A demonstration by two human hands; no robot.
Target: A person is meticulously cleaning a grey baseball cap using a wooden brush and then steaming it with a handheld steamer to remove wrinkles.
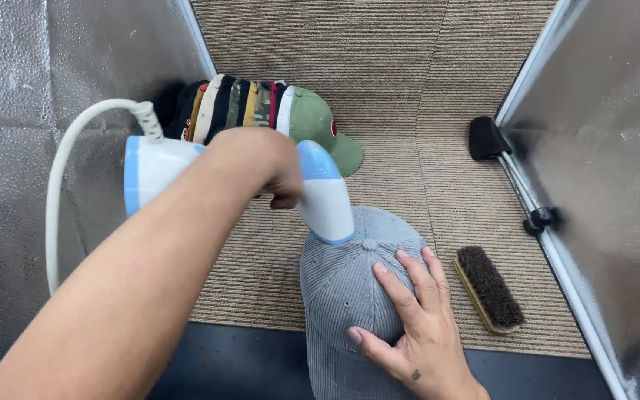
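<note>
Left hand (257, 167) grips the white-and-blue handheld steamer (320, 196), nozzle on the crown of the grey corduroy cap (350, 296), right hand (416, 318) spread flat steadying it; stacked caps (246, 107) apparently await treatment.

The left hand (261, 167) hid the steamer's (324, 196) handle. The grey cap's (350, 296) brim ran off the bottom edge. The stacked caps (235, 104) overlapped, showing only edges, and the steamer covered their lower parts.
</note>
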